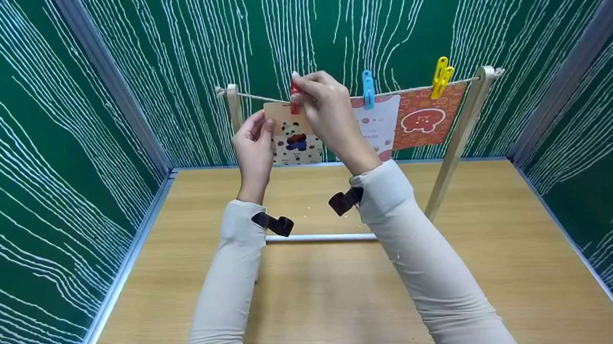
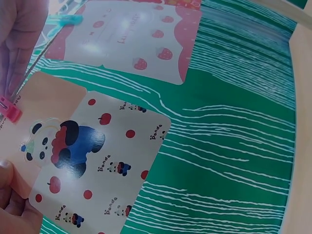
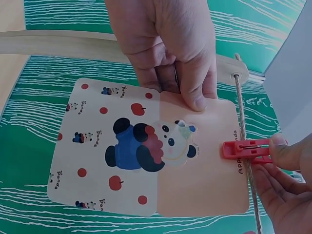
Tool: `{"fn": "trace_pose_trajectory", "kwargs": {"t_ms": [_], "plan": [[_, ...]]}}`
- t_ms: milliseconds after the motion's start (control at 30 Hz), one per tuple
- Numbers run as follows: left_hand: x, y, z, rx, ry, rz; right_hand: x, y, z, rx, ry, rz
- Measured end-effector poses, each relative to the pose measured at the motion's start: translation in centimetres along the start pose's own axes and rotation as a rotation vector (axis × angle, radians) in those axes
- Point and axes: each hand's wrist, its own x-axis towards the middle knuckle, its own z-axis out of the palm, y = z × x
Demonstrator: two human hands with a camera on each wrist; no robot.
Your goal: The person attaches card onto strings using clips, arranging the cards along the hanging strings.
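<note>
A panda card (image 3: 195,195), peach at the top and white with apples below, hangs at a rope (image 3: 240,102). My left hand (image 1: 254,148) pinches its side edge between thumb and fingers. With thumb and fingers my right hand (image 1: 329,108) squeezes the handles of a red clothespin (image 3: 239,149), whose tip overlaps the card's top edge and the rope. To the right, a white and pink strawberry card (image 2: 131,44) hangs under a blue clothespin (image 1: 368,89). Farther right is a red card (image 1: 424,116) with a cartoon face, under a yellow clothespin (image 1: 441,78).
The rope runs between a left wooden post (image 1: 234,105) and a right wooden post (image 1: 457,138). A pale bar (image 1: 320,238) crosses low over the wooden tabletop (image 1: 318,297). Green walls (image 1: 175,69) with white lines stand behind and on both sides.
</note>
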Motion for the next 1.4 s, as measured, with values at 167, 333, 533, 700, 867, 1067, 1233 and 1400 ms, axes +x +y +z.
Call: {"fn": "trace_pose_trajectory", "kwargs": {"t_ms": [167, 333, 533, 700, 867, 1067, 1233, 1400], "plan": [[-0.1, -0.1, 0.0, 0.003, -0.003, 0.027, -0.2, 0.1, 0.1, 0.011, -0.007, 0.012], [-0.1, -0.2, 0.0, 0.012, -0.014, 0.032, -0.2, 0.3, 0.1, 0.050, -0.018, 0.058], [0.0, -0.1, -0.2, 0.007, -0.027, 0.060, -0.2, 0.3, 0.1, 0.129, 0.001, 0.059], [-0.1, 0.1, -0.3, 0.011, -0.056, 0.063, -0.4, 0.5, 0.0, 0.199, 0.049, 0.040], [0.0, 0.2, -0.3, 0.010, -0.052, 0.076, -0.5, 0.6, -0.5, 0.242, 0.077, 0.043], [-0.2, 0.1, -0.3, 0.034, -0.046, 0.118, -1.0, 0.9, -1.2, 0.276, 0.082, 0.045], [-0.7, -0.2, -0.5, 0.066, -0.049, 0.150, -2.0, 1.3, -1.7, 0.302, 0.064, 0.071], [-1.2, -0.6, -0.7, 0.114, -0.050, 0.194, -3.3, 2.1, -2.2, 0.290, 0.058, 0.087]]}}
